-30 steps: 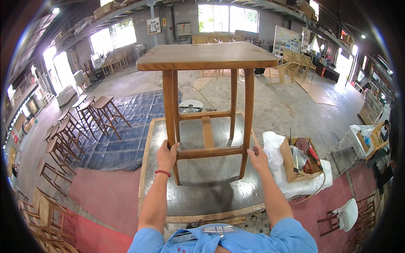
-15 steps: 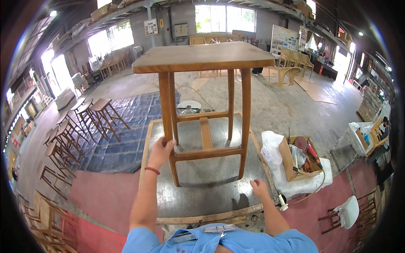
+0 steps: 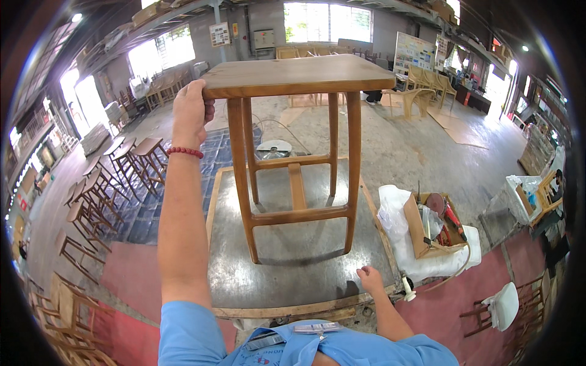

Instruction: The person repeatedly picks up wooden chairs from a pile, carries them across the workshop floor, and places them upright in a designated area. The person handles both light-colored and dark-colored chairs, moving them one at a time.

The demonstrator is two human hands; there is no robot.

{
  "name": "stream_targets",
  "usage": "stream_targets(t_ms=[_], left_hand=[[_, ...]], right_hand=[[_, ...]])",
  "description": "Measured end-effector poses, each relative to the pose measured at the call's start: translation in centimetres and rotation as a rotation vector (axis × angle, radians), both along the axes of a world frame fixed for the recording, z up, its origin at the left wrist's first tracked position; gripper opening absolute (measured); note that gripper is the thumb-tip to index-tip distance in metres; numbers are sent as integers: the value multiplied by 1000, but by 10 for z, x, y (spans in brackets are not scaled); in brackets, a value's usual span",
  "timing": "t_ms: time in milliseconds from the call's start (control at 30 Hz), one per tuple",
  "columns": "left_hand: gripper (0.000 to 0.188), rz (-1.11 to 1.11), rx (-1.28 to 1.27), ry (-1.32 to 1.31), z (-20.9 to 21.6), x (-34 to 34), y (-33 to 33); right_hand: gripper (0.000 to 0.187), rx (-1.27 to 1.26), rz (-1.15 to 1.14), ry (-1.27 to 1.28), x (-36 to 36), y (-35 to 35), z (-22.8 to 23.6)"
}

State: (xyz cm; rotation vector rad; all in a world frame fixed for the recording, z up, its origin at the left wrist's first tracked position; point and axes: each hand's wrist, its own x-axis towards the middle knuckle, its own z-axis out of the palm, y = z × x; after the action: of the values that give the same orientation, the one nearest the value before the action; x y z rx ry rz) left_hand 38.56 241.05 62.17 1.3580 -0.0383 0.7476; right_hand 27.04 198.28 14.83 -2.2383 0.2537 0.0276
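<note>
The stool (image 3: 297, 184) stands upright on the metal-faced counter (image 3: 293, 290). The left hand (image 3: 192, 111) pinches the near left corner of the top (image 3: 293, 72), fingers curled below its edge; the right hand (image 3: 370, 280), half-curled and empty, is near the counter's right edge. Seemingly solid wood, the stool should be stiff, fairly heavy, perhaps slick; opposite legs (image 3: 354, 161) or the top's rim offer sound holds.

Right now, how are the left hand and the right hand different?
The left hand is up at a corner of the wooden stool; the right hand is low over the grey tabletop, away from the stool. The left hand has a red bracelet at its wrist; the right hand has none. Both are bare, with blue sleeves up the arms.
</note>
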Motion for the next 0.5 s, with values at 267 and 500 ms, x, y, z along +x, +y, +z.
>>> stream_targets(t_ms=[267, 500], left_hand=[[20, -40, -12, 32, 2, 3, 6], [20, -45, 68, -4, -7, 14, 22]], right_hand=[[41, 65, -27, 102, -22, -6, 7], [33, 404, 193, 962, -75, -41, -34]])
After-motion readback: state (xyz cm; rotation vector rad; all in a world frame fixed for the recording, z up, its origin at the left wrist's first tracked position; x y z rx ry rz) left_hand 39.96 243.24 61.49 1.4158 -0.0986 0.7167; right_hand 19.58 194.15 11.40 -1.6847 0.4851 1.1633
